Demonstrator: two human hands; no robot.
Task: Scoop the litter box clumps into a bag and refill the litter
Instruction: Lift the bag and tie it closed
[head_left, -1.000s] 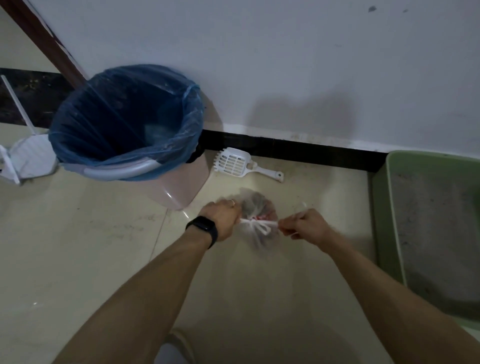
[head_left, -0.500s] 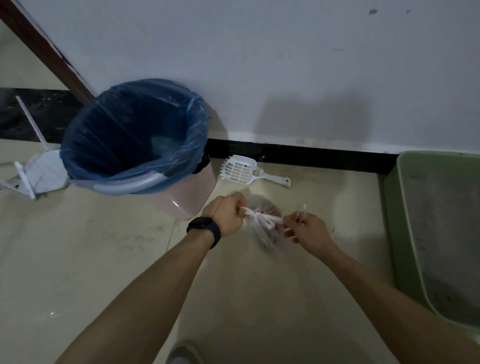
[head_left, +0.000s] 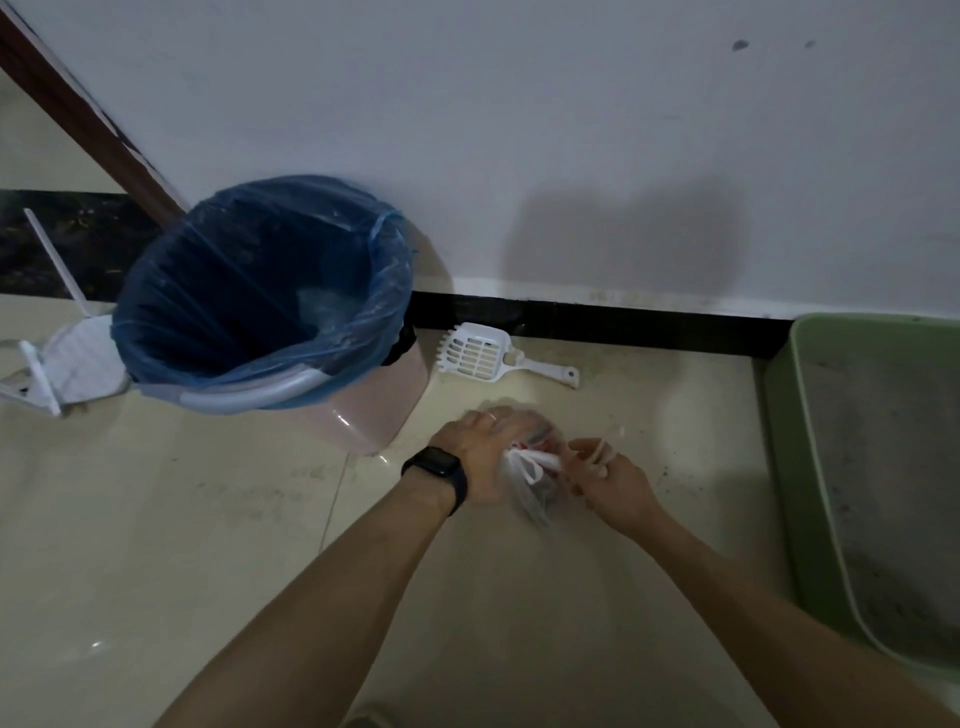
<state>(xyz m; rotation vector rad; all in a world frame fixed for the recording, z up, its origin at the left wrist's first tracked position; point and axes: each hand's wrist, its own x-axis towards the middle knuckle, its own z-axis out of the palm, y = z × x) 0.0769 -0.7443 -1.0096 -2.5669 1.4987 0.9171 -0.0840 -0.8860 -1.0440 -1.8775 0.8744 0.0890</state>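
Observation:
A small clear plastic bag (head_left: 535, 483) with dark clumps inside sits on the tiled floor between my hands. My left hand (head_left: 480, 447), with a black watch on the wrist, grips the bag's top at its left side. My right hand (head_left: 608, 480) pinches the bag's white handle strips on the right. A white slotted litter scoop (head_left: 475, 356) lies on the floor by the wall, beyond the bag. The green litter box (head_left: 810, 467) with grey litter stands at the right edge, partly cut off.
A pink bin (head_left: 363, 415) lined with a blue bag (head_left: 249, 291) stands left of my hands against the wall. A white object (head_left: 67, 364) lies on the floor at the far left. A black skirting strip (head_left: 623, 322) runs along the wall.
My hands have come closer together over the bag, and the handle strips that were pulled taut are now slack and bunched. The view has shifted slightly.

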